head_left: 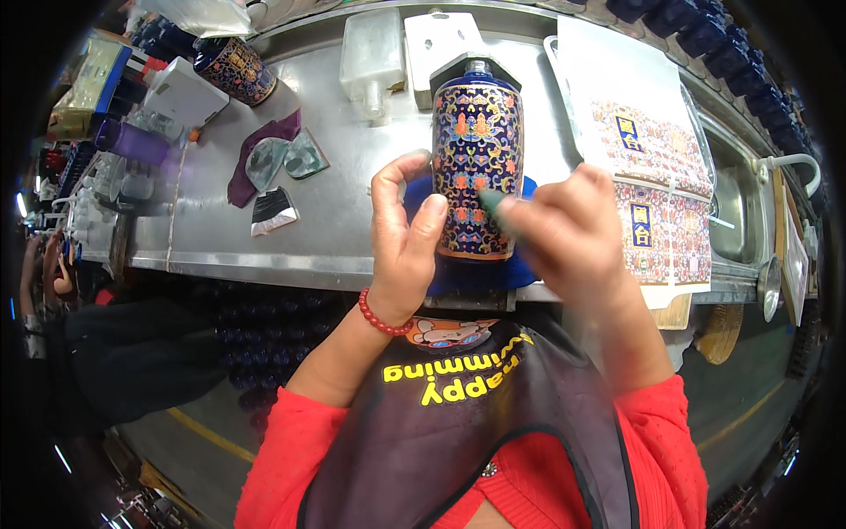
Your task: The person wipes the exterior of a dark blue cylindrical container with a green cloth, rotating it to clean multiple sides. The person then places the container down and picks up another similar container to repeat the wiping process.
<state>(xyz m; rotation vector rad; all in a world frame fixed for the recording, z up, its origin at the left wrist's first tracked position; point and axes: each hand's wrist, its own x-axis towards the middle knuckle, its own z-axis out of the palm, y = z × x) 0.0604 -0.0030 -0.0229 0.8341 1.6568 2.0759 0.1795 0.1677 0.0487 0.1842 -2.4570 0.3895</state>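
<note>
A dark blue bottle [477,167] with a dense floral pattern in orange, pink and gold lies on its back, its neck away from me. Under its lower end is a blue cloth or pad [480,275]. My left hand [404,234] grips the bottle's left side, thumb on its edge and fingers curled beside it. My right hand [568,225], blurred by motion, is closed on a small green piece [491,201], whose tip meets the bottle's lower right surface. Its exact kind is too blurred to tell. The bottle's neck end rests by a dark angular support [504,72].
Patterned printed sheets [670,234] lie right, before a metal sink [736,198]. At left are purple and green scraps [264,159], another patterned bottle [236,72] and a purple bottle [132,141]. A clear bottle [371,62] and a white block [438,40] stand behind.
</note>
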